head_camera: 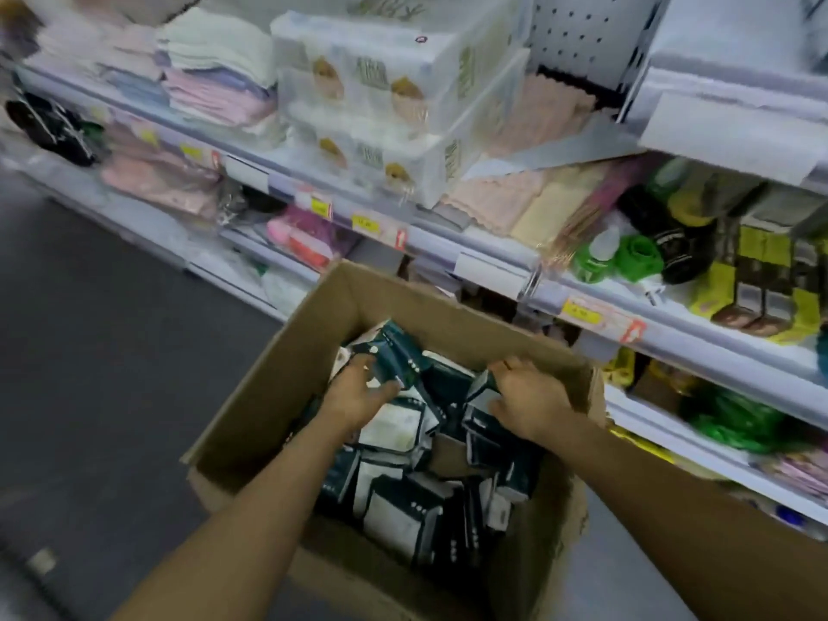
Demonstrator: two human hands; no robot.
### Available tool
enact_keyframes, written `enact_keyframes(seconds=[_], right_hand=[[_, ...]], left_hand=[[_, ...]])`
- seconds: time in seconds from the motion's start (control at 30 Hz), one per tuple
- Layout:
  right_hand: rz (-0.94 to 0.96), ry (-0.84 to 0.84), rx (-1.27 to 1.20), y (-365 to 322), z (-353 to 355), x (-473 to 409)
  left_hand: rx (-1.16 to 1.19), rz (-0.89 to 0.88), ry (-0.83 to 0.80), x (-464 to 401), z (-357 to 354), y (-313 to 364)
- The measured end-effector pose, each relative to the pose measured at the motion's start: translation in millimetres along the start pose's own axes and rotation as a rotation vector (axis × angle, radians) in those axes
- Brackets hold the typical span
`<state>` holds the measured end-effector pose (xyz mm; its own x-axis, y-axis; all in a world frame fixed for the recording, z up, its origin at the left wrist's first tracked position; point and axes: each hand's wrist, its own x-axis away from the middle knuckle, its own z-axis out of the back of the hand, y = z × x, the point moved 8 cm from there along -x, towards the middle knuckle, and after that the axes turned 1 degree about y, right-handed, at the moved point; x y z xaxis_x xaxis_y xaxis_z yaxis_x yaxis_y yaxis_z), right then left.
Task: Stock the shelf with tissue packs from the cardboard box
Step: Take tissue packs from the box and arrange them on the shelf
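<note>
Both hands inside box (286,378). Left hand (358,392) grips a raised pack (394,351); right hand (528,396) curls onto another pack (477,389) at the box's shelf-side wall.

Only two bare forearms and two hands of the person show. The left hand (358,392) and the right hand (528,398) wear no gloves, rings or bracelets that can be made out, and neither wrist carries a watch or band. Both forearms are uncovered from the wrist back to the bottom edge of the view; no sleeve or cuff shows. Motion blur softens the fingers, so nails and fine marks cannot be told.
</note>
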<state>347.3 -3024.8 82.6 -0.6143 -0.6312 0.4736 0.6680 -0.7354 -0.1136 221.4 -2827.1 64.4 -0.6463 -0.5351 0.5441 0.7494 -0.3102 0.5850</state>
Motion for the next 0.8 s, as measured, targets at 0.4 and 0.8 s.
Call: enact_keyframes(seconds=[0.4,0.8], right_hand=[[0.011,-0.128,0.37,-13.8,-51.2,-55.6],[-0.234,0.193,-0.356,14.2,5.9,-8.2]], left_hand=[[0.457,0.357,0.274,-96.8,-49.8,-33.9],[0.488,0.276,0.345,-41.8,2.9,-37.0]])
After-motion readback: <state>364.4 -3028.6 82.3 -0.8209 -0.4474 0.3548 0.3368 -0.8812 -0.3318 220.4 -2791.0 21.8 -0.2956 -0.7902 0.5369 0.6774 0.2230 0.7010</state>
